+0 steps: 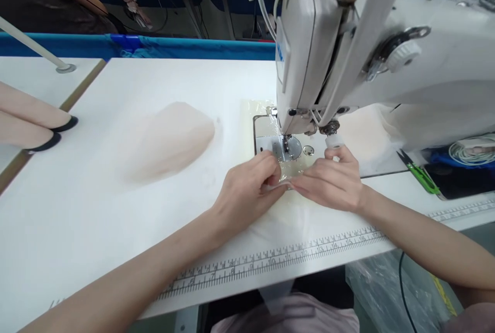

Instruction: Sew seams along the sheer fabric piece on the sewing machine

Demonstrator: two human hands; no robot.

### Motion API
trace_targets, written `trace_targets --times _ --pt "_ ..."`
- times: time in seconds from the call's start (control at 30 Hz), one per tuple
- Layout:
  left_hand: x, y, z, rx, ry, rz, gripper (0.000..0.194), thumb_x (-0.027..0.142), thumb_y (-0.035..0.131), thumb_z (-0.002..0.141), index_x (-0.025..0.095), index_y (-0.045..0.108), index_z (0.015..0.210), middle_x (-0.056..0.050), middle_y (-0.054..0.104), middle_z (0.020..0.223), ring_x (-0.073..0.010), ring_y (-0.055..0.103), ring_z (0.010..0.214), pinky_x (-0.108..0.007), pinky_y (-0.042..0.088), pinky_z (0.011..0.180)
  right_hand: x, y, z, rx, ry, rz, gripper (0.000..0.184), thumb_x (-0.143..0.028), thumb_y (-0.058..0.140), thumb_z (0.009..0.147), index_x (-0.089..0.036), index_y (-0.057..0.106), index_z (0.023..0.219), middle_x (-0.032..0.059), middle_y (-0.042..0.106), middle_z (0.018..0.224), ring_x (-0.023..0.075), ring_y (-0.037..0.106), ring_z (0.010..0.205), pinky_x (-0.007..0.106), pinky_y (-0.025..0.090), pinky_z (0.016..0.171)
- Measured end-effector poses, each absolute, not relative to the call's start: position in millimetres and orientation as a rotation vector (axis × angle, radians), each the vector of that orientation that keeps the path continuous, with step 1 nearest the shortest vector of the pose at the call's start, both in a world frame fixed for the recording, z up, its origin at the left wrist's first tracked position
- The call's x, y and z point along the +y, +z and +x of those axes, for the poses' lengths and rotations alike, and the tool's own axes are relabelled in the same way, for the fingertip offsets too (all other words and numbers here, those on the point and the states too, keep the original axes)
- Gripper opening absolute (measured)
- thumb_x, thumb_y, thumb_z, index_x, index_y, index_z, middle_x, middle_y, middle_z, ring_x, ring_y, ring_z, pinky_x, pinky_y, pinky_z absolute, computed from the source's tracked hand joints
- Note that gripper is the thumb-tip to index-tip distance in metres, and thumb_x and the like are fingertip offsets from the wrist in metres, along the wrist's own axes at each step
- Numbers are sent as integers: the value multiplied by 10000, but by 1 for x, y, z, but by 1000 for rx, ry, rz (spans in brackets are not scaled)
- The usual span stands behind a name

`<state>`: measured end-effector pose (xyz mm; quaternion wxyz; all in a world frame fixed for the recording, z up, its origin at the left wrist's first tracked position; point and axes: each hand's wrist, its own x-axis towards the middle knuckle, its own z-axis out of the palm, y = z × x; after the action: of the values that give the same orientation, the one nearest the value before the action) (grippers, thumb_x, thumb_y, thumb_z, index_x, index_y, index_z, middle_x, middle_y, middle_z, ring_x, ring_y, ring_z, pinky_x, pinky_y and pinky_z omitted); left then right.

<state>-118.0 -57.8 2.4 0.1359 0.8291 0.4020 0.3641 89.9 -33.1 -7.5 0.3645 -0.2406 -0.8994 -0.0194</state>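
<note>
My left hand (251,183) is closed in a pinch on a narrow piece of thin, whitish fabric (277,185). The fingertips of my right hand (332,178) pinch the same fabric from the other side. Both hands rest low in front of the sewing machine (303,54), just short of its presser foot (286,143) and metal needle plate (268,143). Above the raised finger of my right hand is a small white cylindrical piece (334,140). How much fabric lies inside my fingers is hidden.
A sheer beige fabric piece (178,137) lies left on the white table (116,250); more pale fabric (363,129) is beneath the machine arm. Green thread snips (423,176) and a dark phone-like slab (460,178) sit right. A printed ruler (270,262) follows the front edge.
</note>
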Motion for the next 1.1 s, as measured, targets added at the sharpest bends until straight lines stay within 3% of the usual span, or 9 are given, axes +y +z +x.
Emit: trace_targets --times 0.1,0.3,0.57,0.73,1.1 --pt "-62 1 -117 1098 1076 2422 134 180 544 852 222 431 795 74 516 670 -63 409 475 -193 301 432 -37 -2 92 -2289 -227 -448 142 -197 637 861 -332 674 833 -97 658 634 83 537 527 342 279 578" --pt "-65 -2 -117 1020 1209 2494 114 186 550 892 224 454 842 127 414 522 -44 345 397 -157 292 423 -41 7 93 -2426 -316 -492 191 -204 553 894 -334 674 821 -116 646 576 66 540 453 336 237 487" --pt "-65 -2 -116 1051 1206 2514 81 209 521 925 217 488 852 122 453 517 -40 357 405 -150 318 434 -41 13 88 -2253 -695 -245 202 -116 607 862 -257 664 729 -112 624 579 42 524 498 305 333 559" --pt "-65 -3 -116 1052 1240 2529 109 218 505 940 203 516 833 115 489 510 -38 388 408 -150 332 440 -40 11 85 -2165 -679 -242 170 -103 586 885 -192 668 766 -102 589 568 28 494 498 293 318 593" --pt "-66 -1 -116 963 1232 2503 59 157 571 914 182 624 902 48 713 706 -44 601 528 -148 461 522 -39 9 85 -2111 -731 -189 238 -78 614 843 -222 678 664 -98 590 593 28 469 524 275 314 602"
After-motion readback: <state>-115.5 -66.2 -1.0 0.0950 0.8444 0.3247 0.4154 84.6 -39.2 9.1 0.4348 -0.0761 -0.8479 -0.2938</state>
